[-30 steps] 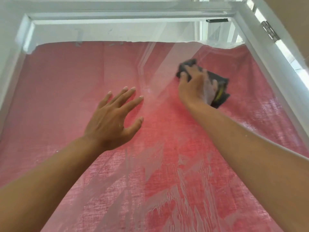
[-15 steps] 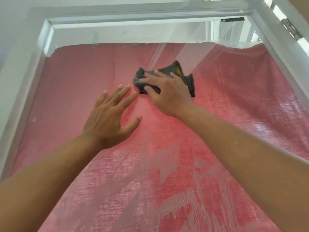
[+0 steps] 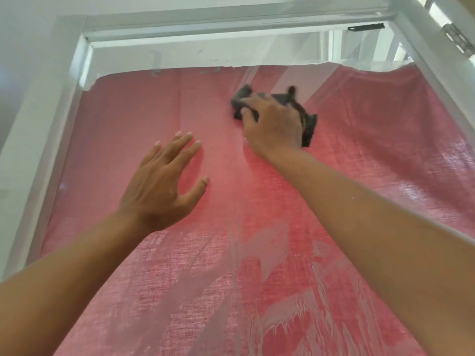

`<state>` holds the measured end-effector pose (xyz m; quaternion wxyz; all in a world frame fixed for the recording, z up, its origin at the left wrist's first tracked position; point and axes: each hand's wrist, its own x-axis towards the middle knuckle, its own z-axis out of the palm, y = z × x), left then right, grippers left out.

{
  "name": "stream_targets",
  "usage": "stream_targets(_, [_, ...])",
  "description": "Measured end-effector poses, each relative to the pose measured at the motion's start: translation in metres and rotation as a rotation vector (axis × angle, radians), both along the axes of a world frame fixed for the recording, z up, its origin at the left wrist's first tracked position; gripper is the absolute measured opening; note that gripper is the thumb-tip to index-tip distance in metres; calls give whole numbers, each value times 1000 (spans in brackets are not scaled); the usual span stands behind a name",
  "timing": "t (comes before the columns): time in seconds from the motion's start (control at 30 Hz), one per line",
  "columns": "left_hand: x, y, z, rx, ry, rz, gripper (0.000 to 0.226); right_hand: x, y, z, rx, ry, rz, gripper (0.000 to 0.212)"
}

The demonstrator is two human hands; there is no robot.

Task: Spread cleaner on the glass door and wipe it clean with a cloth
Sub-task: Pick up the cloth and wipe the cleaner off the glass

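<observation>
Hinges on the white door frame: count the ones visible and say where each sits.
1: a metal hinge on the white door frame at the upper right corner. Others lower down may lie outside the view.

A red curtain (image 3: 133, 129) hangs behind the pane; a metal hinge (image 3: 460, 38) sits top right.
</observation>
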<state>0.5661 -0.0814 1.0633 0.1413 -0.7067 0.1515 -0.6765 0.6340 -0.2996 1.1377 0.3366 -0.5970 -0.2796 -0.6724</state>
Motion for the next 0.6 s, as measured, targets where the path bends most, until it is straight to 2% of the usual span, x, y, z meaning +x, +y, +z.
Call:
stream_targets(0.07, [-6, 13, -2, -23, -16, 13, 80, -5, 14, 5, 182, 137, 4, 36])
stream_targets(0.1, [-8, 19, -2, -25, -20, 26, 80, -8, 22, 4, 162, 129, -23, 36])
stream_targets(0.13, [-10, 25, -4, -22, -21, 42, 81, -9, 30, 2, 66, 81, -42, 35])
stream_targets(0.23, [-16, 42, -11, -14, -6, 80, 83, -15, 38, -16, -439, -109, -60, 34])
stream_targets(0.27, [-17, 47, -14, -11, 4, 89, 84, -17, 35, -19, -540, -124, -29, 34])
stream_targets(0.3, [-17, 50, -16, -5, 10, 95, 83, -16, 32, -19, -546, -145, -9, 33])
stream_targets(0.37, [-17, 54, -19, 11, 12, 100, 82, -13, 31, -11, -286, -144, -19, 32])
stream_targets(0.43, [-16, 55, -19, 14, 21, 92, 80, -11, 36, 1, 55, 48, -19, 35])
stream_targets(0.47, [-16, 55, -19, 11, 28, 87, 80, -13, 41, 6, 132, 124, -9, 36])
stream_targets(0.5, [-15, 55, -19, 7, 34, 83, 79, -17, 48, 8, 116, 133, -17, 36])
stream_targets(0.53, [-15, 55, -19, 4, 38, 78, 79, -22, 57, 8, 4, 84, -52, 36])
stream_targets(0.6, [-15, 55, -19, 2, 40, 64, 80, -28, 71, 0, -367, -72, -103, 35])
